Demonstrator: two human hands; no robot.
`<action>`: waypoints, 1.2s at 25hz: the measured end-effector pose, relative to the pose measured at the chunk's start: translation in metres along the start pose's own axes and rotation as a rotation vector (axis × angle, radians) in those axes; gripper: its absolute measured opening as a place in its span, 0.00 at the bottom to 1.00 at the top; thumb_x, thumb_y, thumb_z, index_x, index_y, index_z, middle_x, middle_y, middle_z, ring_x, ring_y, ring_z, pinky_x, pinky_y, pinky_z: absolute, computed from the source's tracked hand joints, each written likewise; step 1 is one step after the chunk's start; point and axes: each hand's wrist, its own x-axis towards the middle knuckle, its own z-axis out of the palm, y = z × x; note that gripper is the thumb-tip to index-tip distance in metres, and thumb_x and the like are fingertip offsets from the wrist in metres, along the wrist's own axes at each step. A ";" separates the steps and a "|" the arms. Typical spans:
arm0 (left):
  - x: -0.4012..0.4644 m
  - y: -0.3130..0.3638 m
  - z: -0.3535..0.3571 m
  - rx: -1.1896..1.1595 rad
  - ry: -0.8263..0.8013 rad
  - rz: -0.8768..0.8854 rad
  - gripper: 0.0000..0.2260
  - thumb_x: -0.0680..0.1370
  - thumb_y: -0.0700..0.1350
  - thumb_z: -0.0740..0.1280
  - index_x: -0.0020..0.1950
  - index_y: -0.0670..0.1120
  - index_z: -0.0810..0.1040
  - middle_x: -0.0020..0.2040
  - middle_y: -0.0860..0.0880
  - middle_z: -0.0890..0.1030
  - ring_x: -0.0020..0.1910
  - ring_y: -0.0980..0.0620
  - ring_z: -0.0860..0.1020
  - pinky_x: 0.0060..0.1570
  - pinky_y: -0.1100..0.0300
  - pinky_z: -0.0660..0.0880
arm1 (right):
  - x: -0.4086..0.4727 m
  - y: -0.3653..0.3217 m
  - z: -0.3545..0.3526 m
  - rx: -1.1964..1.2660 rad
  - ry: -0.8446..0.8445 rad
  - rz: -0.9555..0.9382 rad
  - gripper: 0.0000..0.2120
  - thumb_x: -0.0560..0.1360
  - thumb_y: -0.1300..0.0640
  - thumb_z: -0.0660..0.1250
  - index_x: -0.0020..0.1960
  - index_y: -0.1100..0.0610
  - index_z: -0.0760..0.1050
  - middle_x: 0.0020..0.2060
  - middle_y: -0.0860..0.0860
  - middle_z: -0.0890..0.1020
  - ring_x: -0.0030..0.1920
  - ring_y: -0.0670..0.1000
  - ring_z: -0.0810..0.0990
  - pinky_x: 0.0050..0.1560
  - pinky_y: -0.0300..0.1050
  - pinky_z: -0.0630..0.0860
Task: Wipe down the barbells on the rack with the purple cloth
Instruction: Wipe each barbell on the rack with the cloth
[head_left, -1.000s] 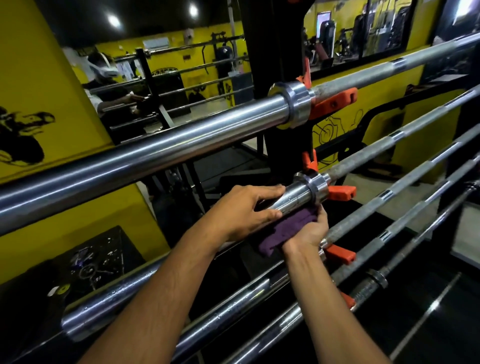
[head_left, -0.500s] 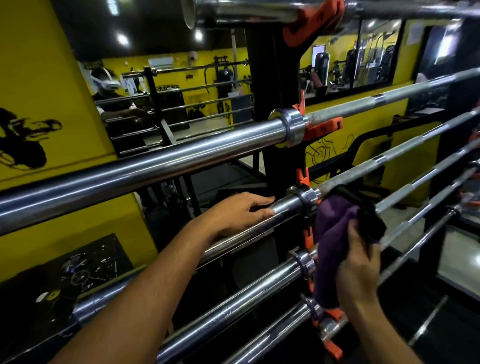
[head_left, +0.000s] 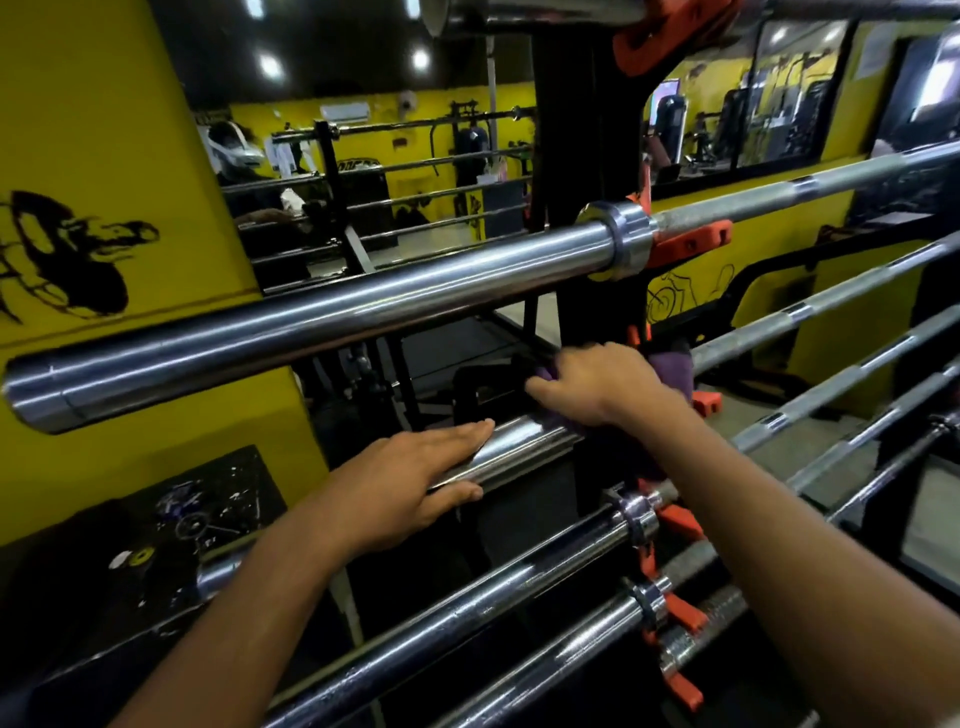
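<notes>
Purple cloth (head_left: 670, 371) under right hand (head_left: 597, 384) near collar; left hand (head_left: 410, 483) flat on barbell sleeve (head_left: 519, 447)

Chrome barbells (head_left: 322, 317) horizontal on rack; purple cloth (head_left: 672, 371) bunched over one sleeve (head_left: 514, 449)

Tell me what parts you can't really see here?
- Purple cloth: head view, mostly hidden under the right hand, which is blurred.
- Collar of the barbell being wiped: covered by that hand and cloth.
- Left hand: its palm faces the sleeve, unseen.
- Top barbell: cut off by the frame's upper edge.
</notes>
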 end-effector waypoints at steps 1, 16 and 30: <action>0.000 0.000 0.000 0.008 0.010 0.012 0.30 0.81 0.61 0.61 0.81 0.61 0.54 0.78 0.65 0.57 0.75 0.63 0.61 0.74 0.57 0.65 | 0.014 -0.006 -0.016 0.020 -0.252 0.027 0.26 0.79 0.38 0.55 0.54 0.57 0.81 0.53 0.57 0.85 0.55 0.59 0.83 0.58 0.49 0.76; -0.014 0.019 0.023 0.273 0.214 0.050 0.32 0.80 0.51 0.66 0.81 0.55 0.55 0.80 0.57 0.59 0.75 0.56 0.66 0.62 0.55 0.78 | 0.026 -0.013 -0.013 0.096 -0.357 0.005 0.26 0.79 0.37 0.55 0.62 0.55 0.79 0.63 0.58 0.80 0.56 0.58 0.80 0.56 0.48 0.73; -0.014 0.020 0.030 0.248 0.238 0.035 0.34 0.79 0.47 0.69 0.81 0.57 0.55 0.80 0.59 0.58 0.77 0.58 0.61 0.63 0.57 0.76 | -0.029 -0.003 0.038 0.230 0.459 -0.002 0.16 0.77 0.41 0.56 0.42 0.53 0.72 0.41 0.55 0.83 0.47 0.61 0.80 0.50 0.52 0.68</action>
